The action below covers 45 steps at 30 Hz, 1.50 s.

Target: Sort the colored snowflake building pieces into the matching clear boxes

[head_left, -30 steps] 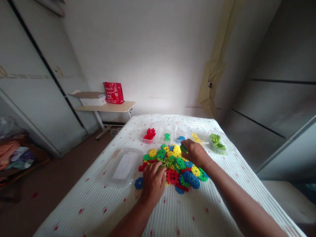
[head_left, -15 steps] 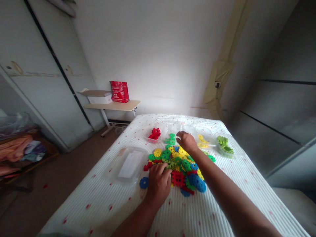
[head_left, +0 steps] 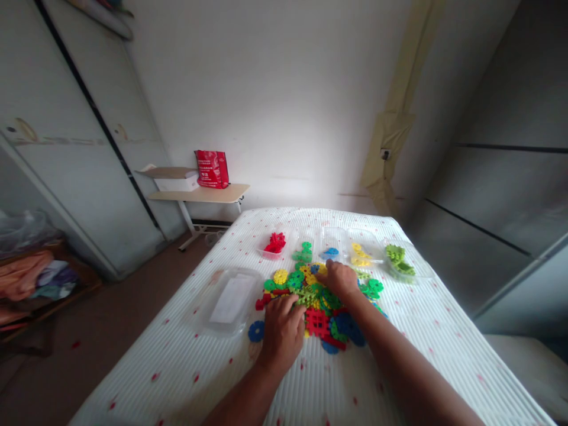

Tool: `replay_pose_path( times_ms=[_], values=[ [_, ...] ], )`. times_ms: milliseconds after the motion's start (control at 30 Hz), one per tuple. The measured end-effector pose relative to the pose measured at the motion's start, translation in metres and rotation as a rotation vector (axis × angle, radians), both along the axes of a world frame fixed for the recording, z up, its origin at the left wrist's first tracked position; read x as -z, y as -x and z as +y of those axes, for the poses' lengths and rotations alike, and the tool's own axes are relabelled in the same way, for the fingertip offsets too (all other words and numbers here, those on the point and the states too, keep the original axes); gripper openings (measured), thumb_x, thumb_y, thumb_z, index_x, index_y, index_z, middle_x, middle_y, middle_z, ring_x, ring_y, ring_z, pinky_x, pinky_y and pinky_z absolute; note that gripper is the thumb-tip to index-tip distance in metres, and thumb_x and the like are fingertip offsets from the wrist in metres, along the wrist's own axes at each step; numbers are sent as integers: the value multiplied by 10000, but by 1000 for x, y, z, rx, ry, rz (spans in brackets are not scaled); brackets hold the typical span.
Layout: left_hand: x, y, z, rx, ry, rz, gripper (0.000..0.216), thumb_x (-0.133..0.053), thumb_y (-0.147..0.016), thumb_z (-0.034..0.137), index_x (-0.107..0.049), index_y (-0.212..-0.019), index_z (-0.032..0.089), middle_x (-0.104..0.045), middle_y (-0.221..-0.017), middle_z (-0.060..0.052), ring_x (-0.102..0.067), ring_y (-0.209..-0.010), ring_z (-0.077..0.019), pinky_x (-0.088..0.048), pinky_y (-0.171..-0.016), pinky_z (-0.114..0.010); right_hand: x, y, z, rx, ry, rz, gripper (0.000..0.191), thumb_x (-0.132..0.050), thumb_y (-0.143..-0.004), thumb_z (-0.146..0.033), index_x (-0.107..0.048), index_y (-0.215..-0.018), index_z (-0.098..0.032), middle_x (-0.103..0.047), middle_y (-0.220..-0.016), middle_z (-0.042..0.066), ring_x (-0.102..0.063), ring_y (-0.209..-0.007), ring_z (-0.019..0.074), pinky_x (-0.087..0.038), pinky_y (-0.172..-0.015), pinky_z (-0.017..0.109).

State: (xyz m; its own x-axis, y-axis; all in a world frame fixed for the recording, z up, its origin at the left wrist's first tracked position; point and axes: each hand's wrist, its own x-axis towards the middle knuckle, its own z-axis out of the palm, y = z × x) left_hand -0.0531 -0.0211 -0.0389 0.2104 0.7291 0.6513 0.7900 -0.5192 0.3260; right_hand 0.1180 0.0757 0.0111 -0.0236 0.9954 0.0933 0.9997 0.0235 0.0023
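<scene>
A pile of plastic interlocking pieces in red, yellow, green and blue lies on the striped bedcover. My left hand rests at the pile's near left edge, its fingers apart over the pieces, with a blue disc beside it. At the far side of the pile, my right hand reaches down with bent fingers touching a yellow piece; whether it grips it is hidden. Behind the pile stand clear tubs with red pieces, green discs, a blue piece, yellow discs and light green pieces.
A clear plastic lid with a white label lies left of the pile. The striped cover spreads over the bed. Beyond it, a small table holds a red bag and a white box. Cabinets stand on both sides.
My right hand has moved back from the tubs down to the far side of the pile. A blue piece now shows in the middle tub. My left hand stays nearly in place.
</scene>
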Motion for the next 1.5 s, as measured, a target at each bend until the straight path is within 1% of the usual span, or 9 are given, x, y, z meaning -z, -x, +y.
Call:
replay_pose_path(
  times_ms=[167, 367, 500, 733, 1000, 1133, 1267, 1367, 1500],
  values=[
    [1, 1, 0, 2, 9, -3, 228, -496, -800, 76, -653, -883, 219, -620, -1060, -56, -545, -994, -229, -423, -876, -428, 2, 0, 0, -2, 19, -1, 325, -508, -858, -407, -589, -1049, -158, -690, -982, 145, -672, -907, 268, -476, -706, 317],
    [1, 1, 1, 5, 30, -3, 224, -504, -796, 79, -651, -878, 227, -618, -1056, -52, -544, -997, -229, -421, -877, -430, -2, -10, -3, 35, -7, 0, 287, -476, -864, -345, -596, -1052, -164, -674, -1006, 129, -668, -897, 244, -466, -698, 294],
    [2, 0, 0, 3, 24, -4, 224, -503, -795, 78, -652, -877, 224, -618, -1061, -53, -543, -990, -231, -422, -868, -433, 1, -9, 0, 12, -26, -3, 289, -453, -874, -303, -572, -1108, -183, -651, -1041, 119, -663, -899, 225, -463, -691, 282],
    [2, 0, 0, -6, 16, -1, 227, -500, -790, 72, -651, -868, 223, -620, -1058, -50, -545, -992, -229, -421, -883, -435, 5, -3, 9, -42, 47, 16, 332, -452, -880, -334, -566, -1152, -181, -609, -1124, 139, -658, -931, 235, -479, -727, 308],
    [2, 0, 0, -8, 21, 0, 226, -505, -784, 68, -651, -863, 221, -623, -1058, -48, -547, -991, -229, -424, -875, -430, 6, -7, 12, -63, 27, 55, 323, -497, -846, -363, -605, -1049, -136, -643, -1064, 146, -664, -897, 245, -461, -694, 290],
    [2, 0, 0, 0, 27, -4, 217, -506, -792, 74, -648, -871, 218, -621, -1062, -50, -545, -989, -227, -418, -878, -427, -6, -25, 10, -13, -39, 228, 284, -508, -820, -348, -611, -983, -139, -687, -928, 119, -656, -842, 216, -438, -684, 272],
    [3, 0, 0, -1, 21, -8, 207, -515, -791, 75, -649, -866, 215, -623, -1053, -48, -545, -987, -226, -413, -877, -424, -17, -52, 6, -47, -87, 602, 290, -518, -787, -345, -609, -983, -151, -683, -823, 65, -625, -734, 168, -437, -638, 248],
    [4, 0, 1, -5, 20, -3, 204, -518, -798, 87, -653, -870, 222, -624, -1047, -42, -547, -987, -222, -411, -880, -419, -17, -67, -4, -176, 15, 843, 354, -551, -759, -391, -601, -1017, -154, -663, -782, 41, -579, -637, 141, -438, -578, 243],
    [3, 0, 1, -8, 24, 9, 209, -517, -799, 86, -653, -874, 226, -623, -1047, -40, -549, -994, -220, -412, -882, -414, -18, -78, -24, -322, 179, 924, 376, -571, -749, -438, -612, -1011, -172, -647, -784, 23, -555, -631, 137, -437, -548, 244]
  ],
)
